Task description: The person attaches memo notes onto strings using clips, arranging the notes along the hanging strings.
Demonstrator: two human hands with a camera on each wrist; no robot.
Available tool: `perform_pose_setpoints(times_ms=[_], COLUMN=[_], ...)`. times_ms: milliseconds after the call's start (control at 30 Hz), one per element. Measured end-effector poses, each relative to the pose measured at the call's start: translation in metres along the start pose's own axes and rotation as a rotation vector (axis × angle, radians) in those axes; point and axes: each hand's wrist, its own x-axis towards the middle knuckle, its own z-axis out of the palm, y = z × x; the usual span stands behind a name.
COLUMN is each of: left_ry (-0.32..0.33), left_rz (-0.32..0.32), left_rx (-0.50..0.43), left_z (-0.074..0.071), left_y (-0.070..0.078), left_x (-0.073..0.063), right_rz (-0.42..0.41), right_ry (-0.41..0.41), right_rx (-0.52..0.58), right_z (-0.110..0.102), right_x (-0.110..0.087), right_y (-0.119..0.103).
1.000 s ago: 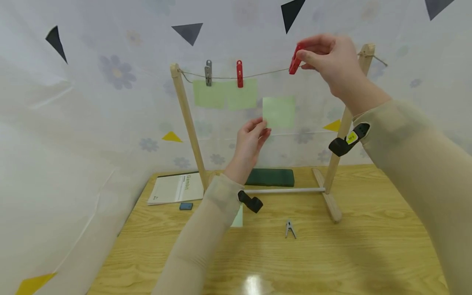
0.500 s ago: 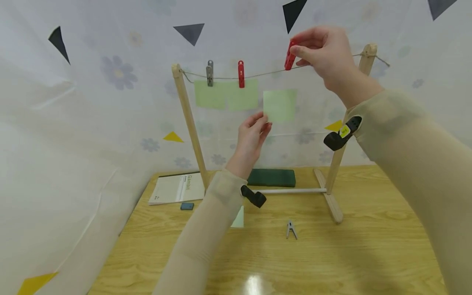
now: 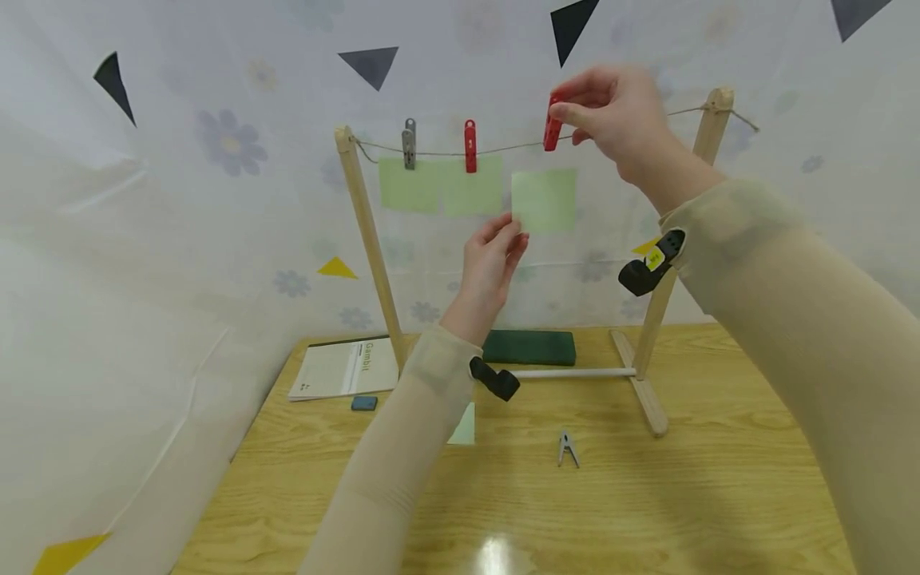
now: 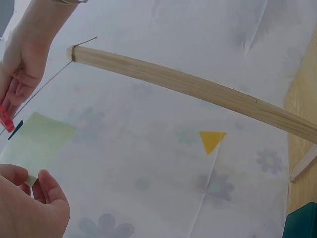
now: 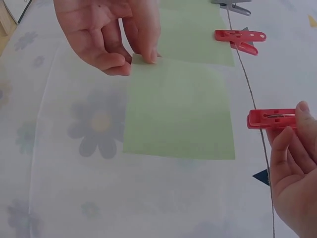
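My left hand pinches a pale green paper square at its lower left corner. The sheet hangs in the air just below the string. Up at the string, my right hand pinches a red clothespin between thumb and fingers; its nose overlaps the string in the right wrist view. A gap shows between that clothespin and the paper's upper edge. To the left, a grey clothespin and another red clothespin hold two green papers on the string.
Wooden posts carry the string, joined below by a white rod. On the table lie a grey clothespin, a partly hidden green paper, a notebook, a small blue block and a dark green case.
My right hand has moved left along the string with the red clothespin, which now stands more upright. My left hand has raised the green paper slightly toward the string.
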Motion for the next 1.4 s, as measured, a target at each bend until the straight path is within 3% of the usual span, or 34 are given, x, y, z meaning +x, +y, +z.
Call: perform_pose_setpoints(times_ms=[400,900,1400], left_ry=[-0.01,0.003,-0.001], left_rz=[0.016,0.036,0.076], left_rx=[-0.012,0.004,-0.05], left_z=[0.007,0.01,0.014], left_y=[0.003,0.003,0.005], left_x=[-0.002,-0.003,0.001], right_rz=[0.009,0.041,0.048], right_ry=[-0.033,-0.024,-0.035], right_rx=[-0.084,-0.09,-0.161], right_z=[0.001,-0.002,0.003], right_x=[-0.002,-0.001,-0.003], right_y=[0.004,0.003,0.005])
